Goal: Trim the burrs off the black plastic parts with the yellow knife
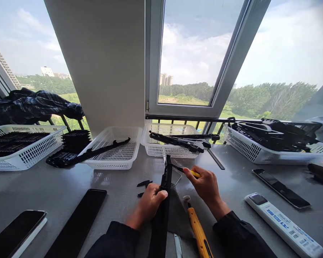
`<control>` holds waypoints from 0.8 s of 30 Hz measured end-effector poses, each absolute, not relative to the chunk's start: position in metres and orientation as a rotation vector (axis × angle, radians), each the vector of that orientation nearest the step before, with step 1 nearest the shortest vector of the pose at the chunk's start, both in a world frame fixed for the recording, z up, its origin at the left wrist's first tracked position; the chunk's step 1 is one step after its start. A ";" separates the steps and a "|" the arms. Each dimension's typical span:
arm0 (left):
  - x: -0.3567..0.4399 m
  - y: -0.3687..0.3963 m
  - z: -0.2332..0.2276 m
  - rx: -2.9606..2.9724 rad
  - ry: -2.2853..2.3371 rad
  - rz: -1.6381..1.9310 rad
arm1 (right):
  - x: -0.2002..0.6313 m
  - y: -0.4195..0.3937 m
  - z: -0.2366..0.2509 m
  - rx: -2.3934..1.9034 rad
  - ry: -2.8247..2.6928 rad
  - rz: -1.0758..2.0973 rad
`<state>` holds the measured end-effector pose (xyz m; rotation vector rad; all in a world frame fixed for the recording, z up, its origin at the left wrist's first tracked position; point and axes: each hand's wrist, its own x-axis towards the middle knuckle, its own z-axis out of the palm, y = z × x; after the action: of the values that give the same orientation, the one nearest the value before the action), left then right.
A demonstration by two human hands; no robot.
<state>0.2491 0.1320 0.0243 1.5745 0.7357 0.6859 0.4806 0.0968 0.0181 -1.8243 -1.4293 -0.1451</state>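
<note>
Left hand [150,202] gripping long black part [164,200], standing it tilted over tabletop [56,186]. Right hand [204,184] pinching yellow-handled tool [190,172], tip touching part's upper end.

Bright daylight pours in through the windows [196,53] straight ahead, so the scene is backlit. The sky is pale and partly washed out, strongest at the upper right. The grey counter [56,182] takes a soft sheen, with a mirror-like reflection of the baskets [115,150] just in front of them. Shadows are weak and short, falling toward the camera. Dark things facing the viewer, such as the sleeves [239,236] and the black parts, lose detail. The wide lens bends the view: window frames lean outward and things at the edges stretch. The corners are slightly soft; the middle is sharp, without motion blur.
</note>
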 end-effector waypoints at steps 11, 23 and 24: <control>0.250 0.135 0.021 1.549 0.750 0.678 | 0.480 0.097 0.017 -1.795 -1.456 -0.131; 0.248 0.136 0.016 1.445 0.888 0.786 | 0.464 0.091 0.024 -1.683 -1.638 -0.016; 0.247 0.136 0.016 1.430 0.915 0.811 | 0.463 0.090 0.025 -1.665 -1.684 -0.001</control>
<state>0.2473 0.1364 0.0156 1.4298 0.9151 0.8106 0.4628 0.0903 0.0254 -1.6653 -1.6842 -0.0014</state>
